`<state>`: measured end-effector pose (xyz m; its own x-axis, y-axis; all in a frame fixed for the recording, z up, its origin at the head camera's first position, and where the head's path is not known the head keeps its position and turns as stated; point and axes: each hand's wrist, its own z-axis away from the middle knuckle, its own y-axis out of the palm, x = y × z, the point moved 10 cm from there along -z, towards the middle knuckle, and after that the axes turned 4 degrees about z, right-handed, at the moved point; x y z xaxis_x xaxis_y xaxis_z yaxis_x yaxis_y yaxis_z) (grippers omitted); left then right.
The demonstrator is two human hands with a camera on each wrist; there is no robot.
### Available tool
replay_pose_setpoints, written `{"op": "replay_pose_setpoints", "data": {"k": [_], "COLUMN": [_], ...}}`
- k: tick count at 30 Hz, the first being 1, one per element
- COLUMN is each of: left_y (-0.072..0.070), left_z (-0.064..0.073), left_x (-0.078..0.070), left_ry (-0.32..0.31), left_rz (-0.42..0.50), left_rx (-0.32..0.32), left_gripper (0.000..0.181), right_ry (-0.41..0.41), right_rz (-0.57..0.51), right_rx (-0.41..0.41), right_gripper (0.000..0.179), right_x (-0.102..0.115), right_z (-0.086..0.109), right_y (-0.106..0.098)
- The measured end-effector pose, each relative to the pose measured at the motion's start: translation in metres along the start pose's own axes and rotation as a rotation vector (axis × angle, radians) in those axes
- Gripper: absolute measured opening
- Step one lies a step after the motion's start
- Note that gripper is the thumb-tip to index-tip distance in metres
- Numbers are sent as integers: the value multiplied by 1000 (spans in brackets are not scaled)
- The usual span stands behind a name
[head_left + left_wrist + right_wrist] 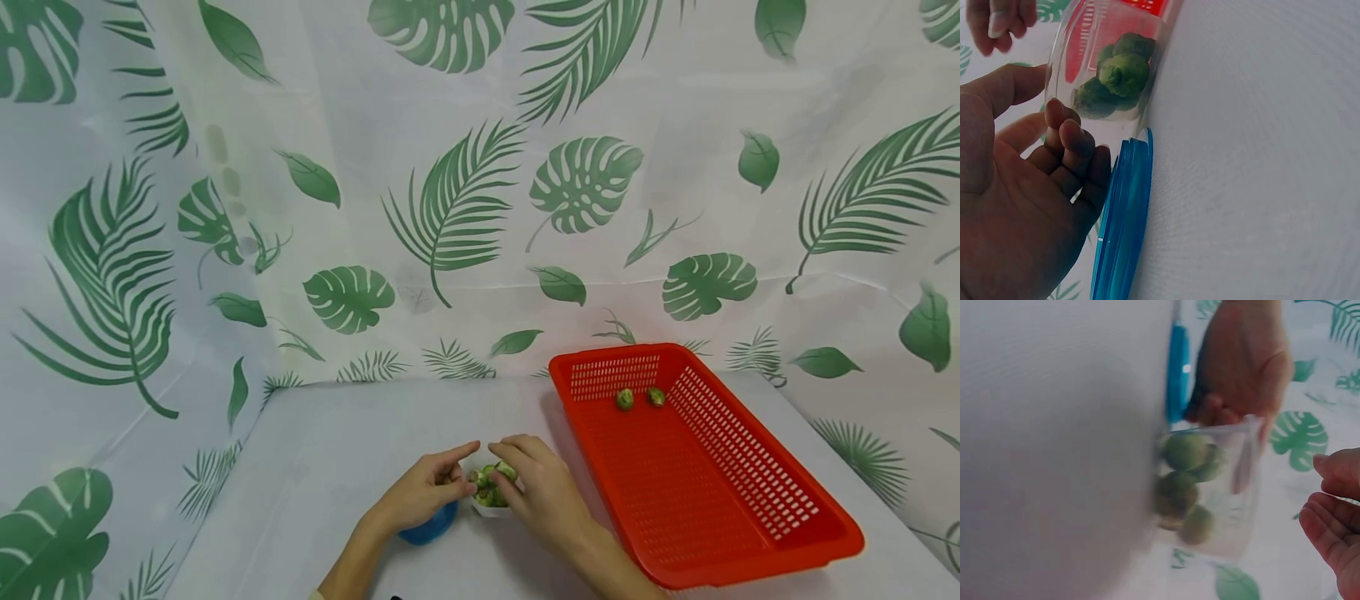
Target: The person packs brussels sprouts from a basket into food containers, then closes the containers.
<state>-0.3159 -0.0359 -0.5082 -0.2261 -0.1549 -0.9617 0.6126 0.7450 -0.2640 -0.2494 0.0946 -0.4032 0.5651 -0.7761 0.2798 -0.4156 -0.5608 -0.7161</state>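
Observation:
A clear plastic container (492,511) with several green Brussels sprouts (1124,74) inside stands on the white-covered table. My left hand (429,486) holds it at its left side, the index finger stretched along the far rim and the other fingers curled near the wall. Over the right side of the container hovers my right hand (542,487), its fingers loosely bent. The right wrist view shows a gap between that thumb and fingers, with nothing in them. Below my left hand lies a flat, round blue plastic piece like a lid (430,528), partly hidden by the hand.
A large red perforated basket (675,467) stands to the right, beside my right forearm. Two Brussels sprouts (625,399) lie at its far end. A white sheet with green leaf prints (480,208) hangs behind the table and along its sides.

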Motion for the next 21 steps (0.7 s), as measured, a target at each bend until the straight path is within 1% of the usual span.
{"op": "replay_pose_setpoints", "data": {"k": [7,10,17,21], "left_y": [0,0,0,1], "left_z": [0,0,0,0], "left_x": [0,0,2,1], "left_ry": [-3,0,-11,-11], "left_rz": [8,12,26,26], "left_rx": [-2,-4,1,3], "left_gripper": [63,62,61,61], "right_ry": [-23,-25,16,22], "right_rz": [-17,-19,-65,-65], "right_rx": [-29,-37,-70,-104], "right_gripper": [39,39,40,41], "right_x": [20,26,20,14], "right_z": [-5,-8,-12,-13], "right_y": [-26,-38,-59,-70]}}
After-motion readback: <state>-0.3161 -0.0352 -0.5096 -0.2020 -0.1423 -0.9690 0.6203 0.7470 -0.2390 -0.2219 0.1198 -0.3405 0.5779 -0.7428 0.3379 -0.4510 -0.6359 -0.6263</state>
